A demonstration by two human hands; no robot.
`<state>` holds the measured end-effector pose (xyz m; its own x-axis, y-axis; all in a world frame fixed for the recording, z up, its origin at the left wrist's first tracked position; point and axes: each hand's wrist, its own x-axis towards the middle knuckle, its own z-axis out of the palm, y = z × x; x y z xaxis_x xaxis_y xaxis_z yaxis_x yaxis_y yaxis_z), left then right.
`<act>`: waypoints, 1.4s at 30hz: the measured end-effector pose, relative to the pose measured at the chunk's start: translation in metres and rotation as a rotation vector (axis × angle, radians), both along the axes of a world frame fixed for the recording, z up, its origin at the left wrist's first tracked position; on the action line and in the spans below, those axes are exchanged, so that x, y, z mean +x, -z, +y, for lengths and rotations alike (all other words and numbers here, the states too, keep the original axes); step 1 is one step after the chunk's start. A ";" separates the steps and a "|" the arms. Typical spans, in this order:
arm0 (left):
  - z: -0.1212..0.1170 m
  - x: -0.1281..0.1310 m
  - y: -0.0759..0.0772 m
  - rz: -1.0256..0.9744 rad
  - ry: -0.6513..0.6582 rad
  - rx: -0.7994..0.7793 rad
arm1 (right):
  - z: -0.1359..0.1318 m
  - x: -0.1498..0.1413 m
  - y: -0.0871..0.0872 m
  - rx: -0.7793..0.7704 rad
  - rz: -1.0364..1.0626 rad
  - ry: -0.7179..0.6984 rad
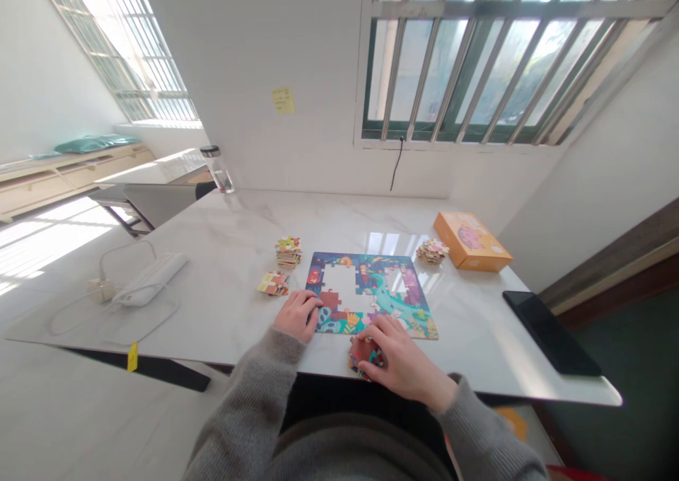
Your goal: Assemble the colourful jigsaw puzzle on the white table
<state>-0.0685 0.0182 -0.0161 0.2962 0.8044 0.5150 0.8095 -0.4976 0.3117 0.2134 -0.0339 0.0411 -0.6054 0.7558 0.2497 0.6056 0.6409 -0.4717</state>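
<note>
A jigsaw puzzle (403,310) with colourful sea-like pictures lies flat on the white table, with white gaps in its left middle and upper right. My left hand (298,316) rests at its left edge with curled fingers, the fingertips beside a brown puzzle piece (329,301); whatever is under them is hidden. Just below the puzzle's front edge, my right hand (395,354) closes its thumb and fingers around a small pile of puzzle pieces (366,352), partly covering it. Two more stacks, one of puzzle pieces (288,252) and a lower one (274,283), stand left of the puzzle.
Another stack of pieces (432,251) stands behind the puzzle at right, beside an orange box (471,242). A black tablet-like slab (552,334) lies at the right edge. At left are a white power strip (151,279) with cables and a clear bottle (218,170).
</note>
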 end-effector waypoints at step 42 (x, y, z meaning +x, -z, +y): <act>0.037 0.060 -0.052 -0.951 0.201 -0.662 | 0.088 -0.024 -0.016 0.363 0.155 0.061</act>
<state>-0.0080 0.0553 0.0357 0.1699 0.9808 0.0961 0.0374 -0.1038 0.9939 0.1894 0.0537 0.0569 -0.4968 0.6348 0.5918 0.5870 0.7481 -0.3096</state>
